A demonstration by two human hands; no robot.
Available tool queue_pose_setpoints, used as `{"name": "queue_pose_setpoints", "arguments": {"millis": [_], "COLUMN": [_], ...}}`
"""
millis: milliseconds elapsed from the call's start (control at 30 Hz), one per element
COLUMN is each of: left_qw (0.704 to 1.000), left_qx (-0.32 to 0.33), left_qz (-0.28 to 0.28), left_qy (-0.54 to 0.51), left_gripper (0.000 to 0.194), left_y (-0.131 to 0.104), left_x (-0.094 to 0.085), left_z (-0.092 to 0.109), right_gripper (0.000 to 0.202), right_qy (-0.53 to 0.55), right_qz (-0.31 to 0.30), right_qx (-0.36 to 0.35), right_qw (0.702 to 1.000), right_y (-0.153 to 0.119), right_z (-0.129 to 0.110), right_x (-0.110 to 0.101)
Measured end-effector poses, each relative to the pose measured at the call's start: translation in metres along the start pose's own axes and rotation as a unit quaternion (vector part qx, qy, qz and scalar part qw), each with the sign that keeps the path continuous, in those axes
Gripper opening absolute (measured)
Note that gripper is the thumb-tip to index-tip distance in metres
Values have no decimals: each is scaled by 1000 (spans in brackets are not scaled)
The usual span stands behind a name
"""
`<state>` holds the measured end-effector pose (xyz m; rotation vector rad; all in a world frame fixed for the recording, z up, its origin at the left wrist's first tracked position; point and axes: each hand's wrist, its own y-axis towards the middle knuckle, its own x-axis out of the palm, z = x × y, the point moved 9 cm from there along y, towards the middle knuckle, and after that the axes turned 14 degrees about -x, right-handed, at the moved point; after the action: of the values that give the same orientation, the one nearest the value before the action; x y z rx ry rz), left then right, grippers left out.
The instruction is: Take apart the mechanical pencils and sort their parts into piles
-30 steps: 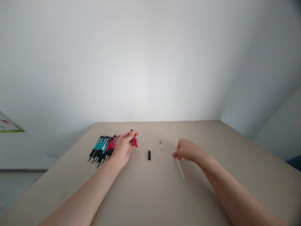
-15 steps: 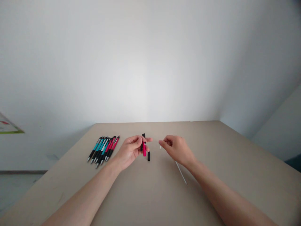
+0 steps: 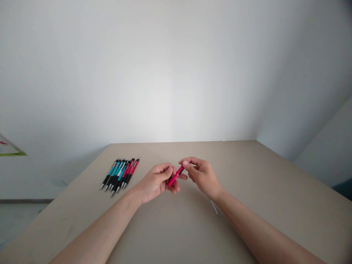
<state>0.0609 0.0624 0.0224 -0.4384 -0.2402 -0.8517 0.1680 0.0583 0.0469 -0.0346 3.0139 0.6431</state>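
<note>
Between my two hands a pink pen barrel (image 3: 175, 176) is tilted, its lower end toward my left side. The thumb and fingers of my right hand (image 3: 202, 175) pinch its upper end, where a black part shows beside it. My left hand (image 3: 156, 180) is closed around the lower part, with a little dark piece at its thumb that I cannot make out fully. Below my right wrist lies a thin pale pen refill (image 3: 215, 209) on the table, partly hidden by the wrist.
A row of several pens (image 3: 121, 176), turquoise and pink with black grips, lies at the left of the beige table (image 3: 165, 234). Behind the table's far edge stands a pale wall (image 3: 170, 73).
My right hand has moved left and now grips the pink barrel, which has turned from upright to slanted. The short black piece and small white piece on the table are out of sight.
</note>
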Motion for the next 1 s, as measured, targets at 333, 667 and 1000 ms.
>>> {"name": "queue_pose_setpoints", "arguments": {"millis": [333,667,1000], "left_qw": [998,996,996], "left_qx": [-24,36,33], "left_qz": [54,77,81], "left_qy": [14,-32,-3], "left_gripper": [23,21,18], "left_y": [3,5,1], "left_x": [-10,-17,-15], "left_z": [-5,6,6], "right_gripper": [28,14,36], "right_qy": [-85,-43,-88], "right_qz": [52,-15,180], "right_qx": [-126,-168,-105], "right_qw": [987,985,974], "right_y": [-1,-8,5], "right_z": [-25,-39,-17], "right_x": [-14,7,-65]}}
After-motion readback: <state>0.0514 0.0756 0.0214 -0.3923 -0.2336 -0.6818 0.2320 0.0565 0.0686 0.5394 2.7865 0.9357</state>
